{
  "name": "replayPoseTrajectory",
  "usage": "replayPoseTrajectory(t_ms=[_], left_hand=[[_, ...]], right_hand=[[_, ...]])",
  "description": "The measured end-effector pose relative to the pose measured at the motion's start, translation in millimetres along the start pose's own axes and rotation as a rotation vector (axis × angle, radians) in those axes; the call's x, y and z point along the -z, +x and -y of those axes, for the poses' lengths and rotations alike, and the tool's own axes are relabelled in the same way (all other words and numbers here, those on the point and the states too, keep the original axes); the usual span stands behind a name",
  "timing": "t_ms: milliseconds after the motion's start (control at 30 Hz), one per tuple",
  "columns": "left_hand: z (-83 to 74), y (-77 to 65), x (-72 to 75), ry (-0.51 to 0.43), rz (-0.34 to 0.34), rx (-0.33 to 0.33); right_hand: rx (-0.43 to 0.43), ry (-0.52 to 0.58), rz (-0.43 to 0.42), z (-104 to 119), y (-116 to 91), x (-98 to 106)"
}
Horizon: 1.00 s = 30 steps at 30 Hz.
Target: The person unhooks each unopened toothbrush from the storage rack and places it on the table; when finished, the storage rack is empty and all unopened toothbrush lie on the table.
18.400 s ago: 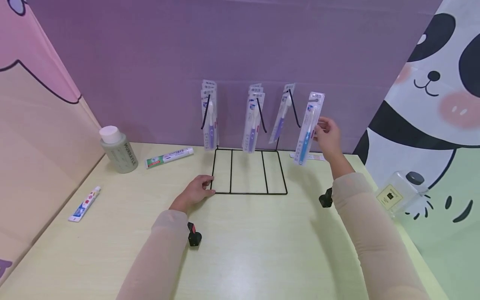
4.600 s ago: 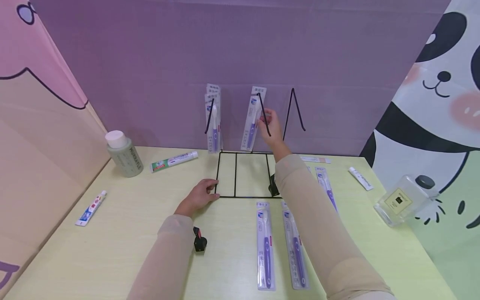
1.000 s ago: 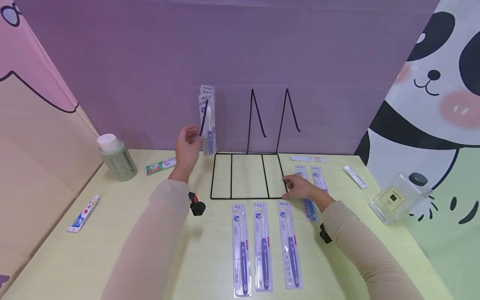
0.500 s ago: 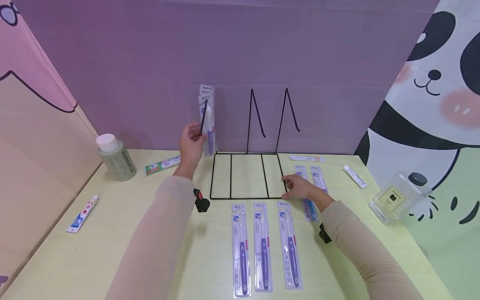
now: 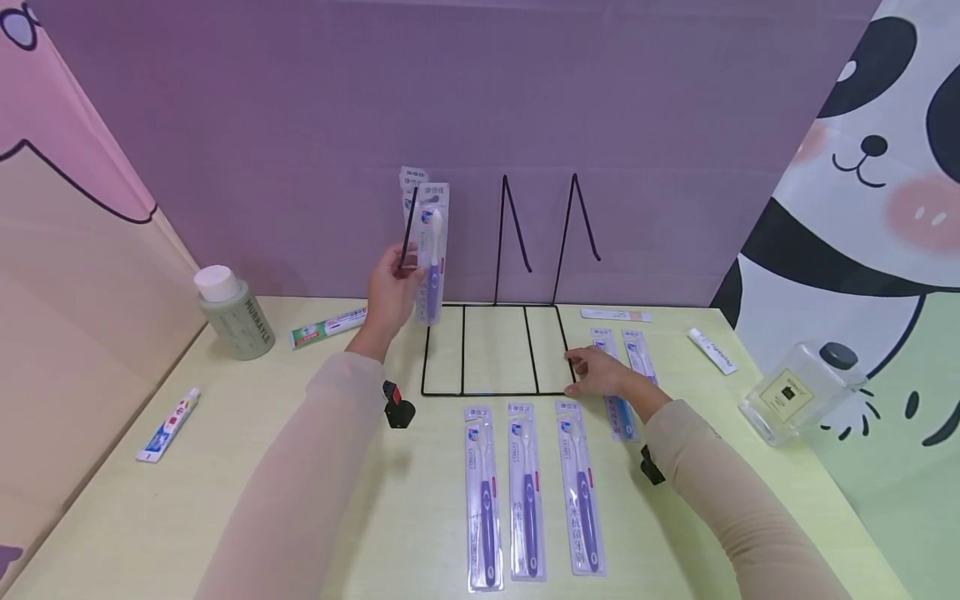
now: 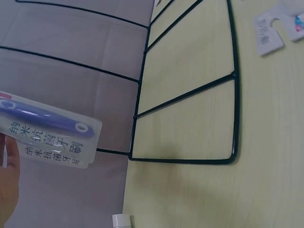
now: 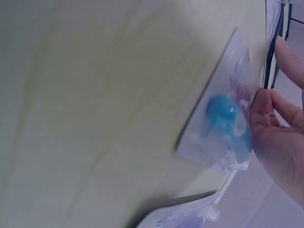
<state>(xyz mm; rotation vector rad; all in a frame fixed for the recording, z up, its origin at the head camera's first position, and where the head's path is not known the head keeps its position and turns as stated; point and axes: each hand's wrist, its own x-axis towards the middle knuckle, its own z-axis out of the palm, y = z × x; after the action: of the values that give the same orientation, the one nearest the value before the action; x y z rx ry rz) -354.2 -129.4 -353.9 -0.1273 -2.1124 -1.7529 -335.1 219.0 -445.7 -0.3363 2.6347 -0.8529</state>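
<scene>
My left hand (image 5: 392,292) pinches a packaged purple toothbrush (image 5: 433,250) by its lower left edge, just right of the left hook. Behind it, further toothbrush packs (image 5: 412,177) hang on that hook, mostly covered. In the left wrist view, the held toothbrush pack (image 6: 52,126) overlaps another pack; only part of the hand shows. With fingers and thumb at the front right corner, my right hand (image 5: 597,372) grips the black wire display rack (image 5: 531,350). The rack's middle and right hooks bear nothing.
Three purple toothbrush packs (image 5: 528,492) lie before the rack. A blue toothbrush pack (image 5: 621,419) and others lie beside the right hand. Toothpaste tubes (image 5: 327,327), a pump-less green bottle (image 5: 236,317) and a clear bottle (image 5: 798,392) stand or lie toward the sides.
Earlier, packs left the right and middle hooks and came to lie on the table. Within the last second, my left hand took the front left pack and moved it rightward, clear of the hook.
</scene>
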Motion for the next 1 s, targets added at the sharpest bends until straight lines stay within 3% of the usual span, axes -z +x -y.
replayPoseTrajectory(t_ms=[100,267,567,833,1000], left_hand=[[-1.3,-9.2,0.4,0.068,0.078,-0.015],[0.2,-37.4,6.9,0.074,0.230,0.015],[9.1,-105.3,26.8,-0.017,0.397,0.311],[24.4,-170.8,34.2,-0.038,0.390,0.549],[31.7,-194.3,35.7,-0.080,0.389,0.598]], right_hand=[[0.000,-0.004,-0.001,1,0,1],[0.007,0.002,0.000,-1,2,1],[0.000,-0.008,0.013,0,3,2],[-0.019,-0.027,0.014,2,1,2],[-0.014,-0.028,0.019,3,0,2]])
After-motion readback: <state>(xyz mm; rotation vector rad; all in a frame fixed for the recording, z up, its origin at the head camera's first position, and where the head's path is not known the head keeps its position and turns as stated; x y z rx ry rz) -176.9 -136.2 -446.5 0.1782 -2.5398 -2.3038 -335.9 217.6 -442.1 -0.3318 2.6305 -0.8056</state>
